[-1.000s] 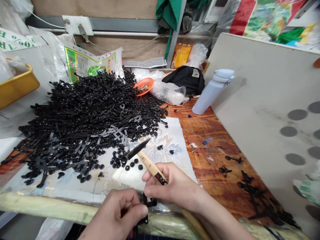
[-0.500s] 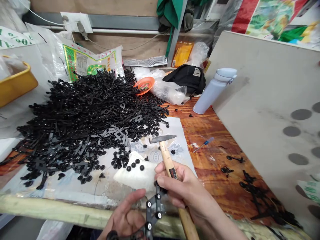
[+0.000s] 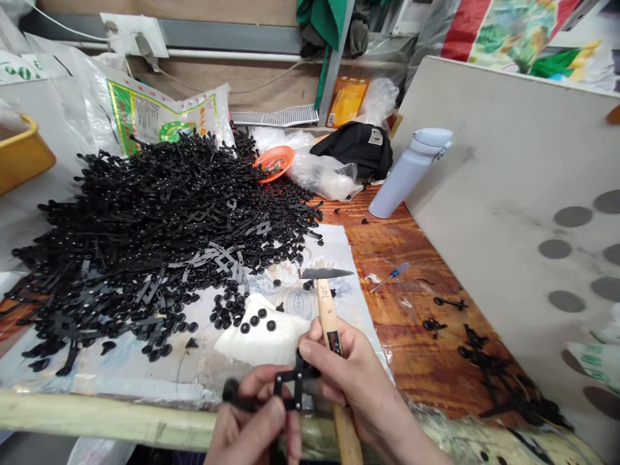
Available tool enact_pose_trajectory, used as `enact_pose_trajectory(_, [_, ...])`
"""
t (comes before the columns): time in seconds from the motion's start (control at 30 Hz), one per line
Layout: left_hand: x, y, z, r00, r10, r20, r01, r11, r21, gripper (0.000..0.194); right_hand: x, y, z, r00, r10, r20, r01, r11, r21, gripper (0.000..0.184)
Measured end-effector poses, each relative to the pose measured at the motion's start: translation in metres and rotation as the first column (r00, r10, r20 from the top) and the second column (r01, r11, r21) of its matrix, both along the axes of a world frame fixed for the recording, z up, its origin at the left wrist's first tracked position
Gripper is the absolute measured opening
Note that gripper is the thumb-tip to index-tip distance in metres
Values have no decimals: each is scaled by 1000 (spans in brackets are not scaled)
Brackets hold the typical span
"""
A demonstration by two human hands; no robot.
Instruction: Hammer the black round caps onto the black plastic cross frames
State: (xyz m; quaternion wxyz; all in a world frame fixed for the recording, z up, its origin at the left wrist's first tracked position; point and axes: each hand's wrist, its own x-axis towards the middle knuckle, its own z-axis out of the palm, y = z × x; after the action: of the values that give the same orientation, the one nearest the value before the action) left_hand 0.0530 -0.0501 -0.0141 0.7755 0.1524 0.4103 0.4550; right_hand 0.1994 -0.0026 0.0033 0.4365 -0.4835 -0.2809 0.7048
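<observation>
Black jointed linkage (image 3: pixel 298 386), riveted, sq. gap (approx.)

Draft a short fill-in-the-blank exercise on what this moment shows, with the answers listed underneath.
1. The wooden-handled, metal-headed tool in the right hand is a ____.
2. The jointed part pinched by the left hand is ____ in colour.
3. The round dish at the edge of the big pile of small parts is ____ in colour.
4. The small screwdriver lying on the wooden surface has a ____ handle.

Missing words: hammer; black; orange; blue.
</observation>
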Motion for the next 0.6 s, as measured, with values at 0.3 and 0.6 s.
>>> enact_pose_trajectory(0.3, [-5,10,4,982,-113,-152,113,994,-8,37,-7,-8,-12,999,25,34,-25,1000,-5,37])
enact_pose_trajectory(0.6, [-12,13,2,948,48,-314,-78,993,-85,35,0,20,-5,785,65,616,-266,934,240,7])
